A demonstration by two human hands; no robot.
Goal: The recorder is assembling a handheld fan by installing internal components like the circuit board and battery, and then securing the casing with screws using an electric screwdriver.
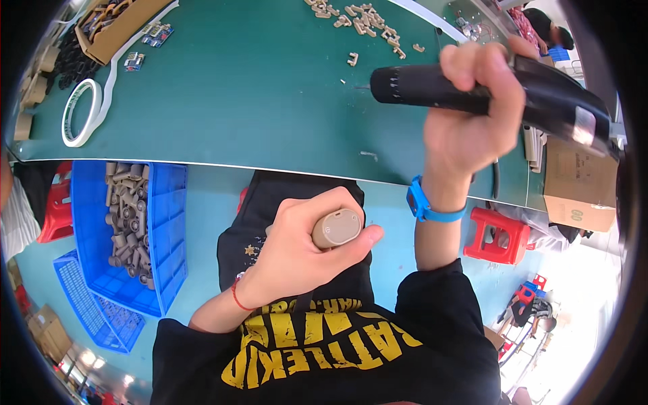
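Note:
My left hand [297,246] is closed around a beige plastic housing [337,228] in front of my chest, near the table's front edge. The housing's rounded oval end faces up, with small holes in it; the rest is hidden by my fingers and palm. Over the right part of the table, my right hand [476,108] grips a black electric screwdriver [412,86]. The tool lies roughly level, its thin bit pointing left, well apart from the housing. Small beige plastic pieces [364,20] lie scattered at the back of the green table [236,101].
A blue crate [172,236] of beige housings stands left of me, below the table edge. On the table's left are a white tape roll [66,115] and a cardboard box [128,23]. Red stools [499,235] stand either side. Another person [550,30] is at the far right.

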